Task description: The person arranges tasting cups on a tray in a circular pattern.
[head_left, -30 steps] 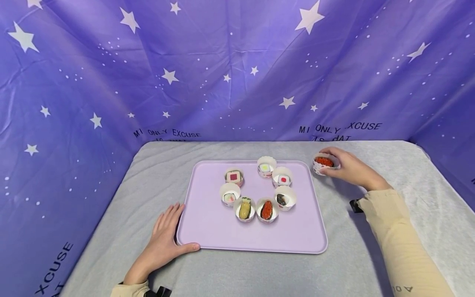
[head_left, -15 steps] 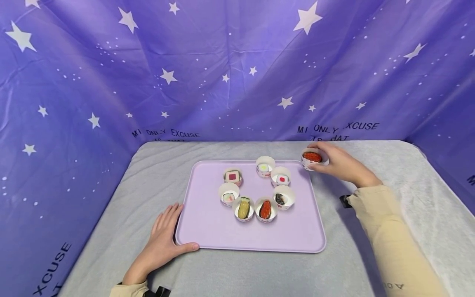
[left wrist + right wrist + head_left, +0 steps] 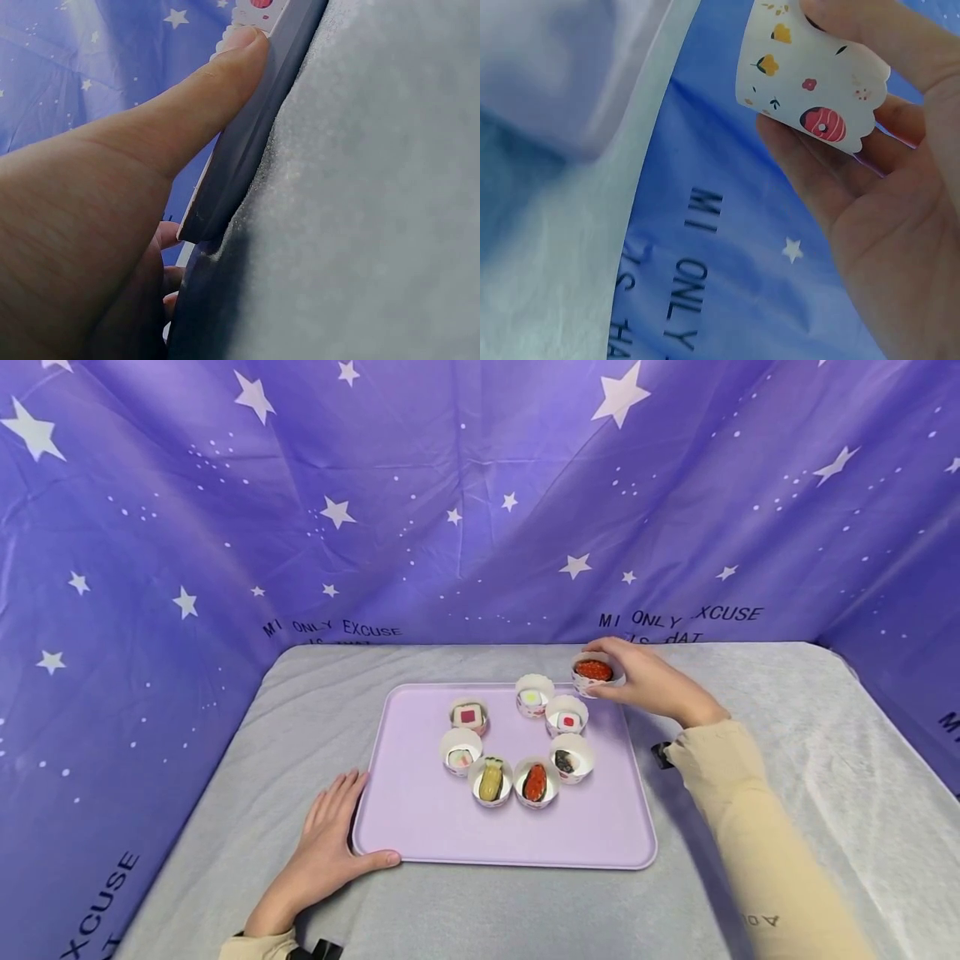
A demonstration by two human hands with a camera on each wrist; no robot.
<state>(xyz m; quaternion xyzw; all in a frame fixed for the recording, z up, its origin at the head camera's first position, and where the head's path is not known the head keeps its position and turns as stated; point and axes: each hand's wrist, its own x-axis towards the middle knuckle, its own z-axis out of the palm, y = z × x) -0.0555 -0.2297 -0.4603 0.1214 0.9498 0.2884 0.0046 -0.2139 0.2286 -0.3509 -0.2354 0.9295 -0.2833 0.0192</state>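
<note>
My right hand (image 3: 648, 683) grips a paper baking cup (image 3: 596, 687) between thumb and fingers, above the back right corner of a lilac tray (image 3: 420, 827). Inside it sits a toy roe sushi (image 3: 593, 670). Flowers and a red egg-like print decorate the cup's wall (image 3: 814, 86) in the right wrist view. My left hand (image 3: 327, 842) rests at the tray's front left corner, fingers along the left side and thumb (image 3: 225, 82) on the front edge. Several sushi cups stand in an open loop on the tray, among them another roe cup (image 3: 536, 783) and a yellow-topped one (image 3: 491, 782).
Grey cloth (image 3: 465, 914) covers the table under the tray. Behind and to the sides hangs a purple star-printed curtain (image 3: 420, 527). A cup with a green-centred roll (image 3: 533, 697) stands at the tray's back edge, near the held cup.
My right hand has carried the roe sushi cup leftward, from the cloth beside the tray to over its back right corner. The left hand and the cups on the tray keep their places.
</note>
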